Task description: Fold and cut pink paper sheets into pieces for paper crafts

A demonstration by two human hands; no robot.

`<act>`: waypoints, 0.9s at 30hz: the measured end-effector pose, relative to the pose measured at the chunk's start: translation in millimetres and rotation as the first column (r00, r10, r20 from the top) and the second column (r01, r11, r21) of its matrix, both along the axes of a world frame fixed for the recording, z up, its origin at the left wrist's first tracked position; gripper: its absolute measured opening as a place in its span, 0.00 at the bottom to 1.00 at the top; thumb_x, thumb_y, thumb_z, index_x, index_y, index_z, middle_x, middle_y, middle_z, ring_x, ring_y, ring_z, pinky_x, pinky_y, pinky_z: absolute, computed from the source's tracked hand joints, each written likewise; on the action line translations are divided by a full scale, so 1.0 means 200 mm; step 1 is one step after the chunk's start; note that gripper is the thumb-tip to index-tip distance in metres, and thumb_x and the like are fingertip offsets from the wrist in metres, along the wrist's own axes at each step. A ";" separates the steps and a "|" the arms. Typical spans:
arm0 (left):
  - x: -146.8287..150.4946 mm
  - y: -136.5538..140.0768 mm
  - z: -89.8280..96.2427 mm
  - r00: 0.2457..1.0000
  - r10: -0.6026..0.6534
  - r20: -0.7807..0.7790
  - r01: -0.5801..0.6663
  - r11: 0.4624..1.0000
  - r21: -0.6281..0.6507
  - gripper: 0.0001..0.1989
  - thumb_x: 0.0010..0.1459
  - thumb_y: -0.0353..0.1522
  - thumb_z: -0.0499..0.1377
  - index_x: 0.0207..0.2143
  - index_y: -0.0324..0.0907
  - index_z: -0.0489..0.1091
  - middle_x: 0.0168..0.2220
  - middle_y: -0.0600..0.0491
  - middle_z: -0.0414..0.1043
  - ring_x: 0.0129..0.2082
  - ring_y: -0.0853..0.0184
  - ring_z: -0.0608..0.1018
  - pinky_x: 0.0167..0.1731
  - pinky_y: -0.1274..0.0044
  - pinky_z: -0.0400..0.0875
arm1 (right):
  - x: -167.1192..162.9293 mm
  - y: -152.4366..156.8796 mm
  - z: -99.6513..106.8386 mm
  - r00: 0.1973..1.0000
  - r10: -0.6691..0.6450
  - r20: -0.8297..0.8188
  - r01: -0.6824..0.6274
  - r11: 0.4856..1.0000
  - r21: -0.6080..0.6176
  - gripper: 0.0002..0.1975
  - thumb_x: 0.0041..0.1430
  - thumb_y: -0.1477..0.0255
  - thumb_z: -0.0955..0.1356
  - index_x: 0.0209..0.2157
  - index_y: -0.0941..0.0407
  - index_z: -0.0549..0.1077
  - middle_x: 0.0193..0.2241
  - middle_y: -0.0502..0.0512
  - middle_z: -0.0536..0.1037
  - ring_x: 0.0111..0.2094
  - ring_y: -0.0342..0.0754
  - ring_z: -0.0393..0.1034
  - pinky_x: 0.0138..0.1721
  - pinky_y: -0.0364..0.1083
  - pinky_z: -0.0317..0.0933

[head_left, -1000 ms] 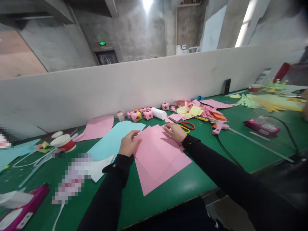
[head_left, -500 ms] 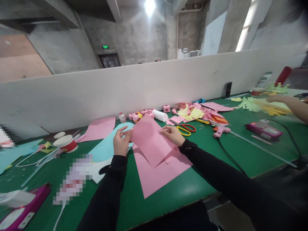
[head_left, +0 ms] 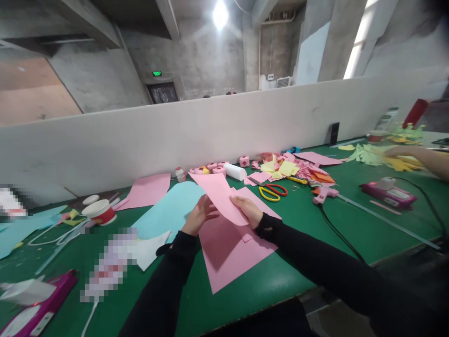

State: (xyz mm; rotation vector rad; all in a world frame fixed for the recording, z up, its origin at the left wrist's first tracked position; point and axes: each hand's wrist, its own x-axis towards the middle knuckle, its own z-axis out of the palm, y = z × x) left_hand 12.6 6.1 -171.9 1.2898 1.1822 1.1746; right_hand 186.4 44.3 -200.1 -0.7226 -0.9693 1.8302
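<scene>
A sheet of pink paper (head_left: 220, 193) stands tilted and slightly curved above the table, pinched along its right side by my right hand (head_left: 248, 210). My left hand (head_left: 200, 216) is at the sheet's left side with its fingers stretched out, some reaching behind it. Whether those fingers touch the paper I cannot tell. Below both hands a larger pink sheet (head_left: 224, 264) lies flat, with a small pink piece (head_left: 247, 238) on it. Scissors (head_left: 271, 191) with red and yellow handles lie beyond my right hand.
Light blue paper (head_left: 171, 206) lies left of my hands. Pink and yellow scraps (head_left: 287, 164) are heaped by the white partition (head_left: 203, 126). A pink glue gun (head_left: 324, 194) with its cable lies right. A paper cup (head_left: 100, 212) stands left. Another person's hand (head_left: 403, 152) is at far right.
The pink sheet has turned from facing me flat to a tilted, curved position. My left hand has released its edge and moved right and lower, fingers spread. My right hand keeps its grip.
</scene>
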 end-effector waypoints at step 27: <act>0.07 -0.06 0.06 0.990 0.061 0.129 -0.046 0.992 -0.118 0.46 0.38 0.35 0.71 0.57 0.45 0.49 0.47 0.44 0.74 0.44 0.57 0.78 0.38 0.69 0.75 | -0.04 -0.07 -0.01 0.990 0.086 0.112 -0.111 0.965 0.238 0.28 0.52 0.46 0.66 0.33 0.59 0.75 0.31 0.58 0.79 0.34 0.51 0.75 0.37 0.48 0.67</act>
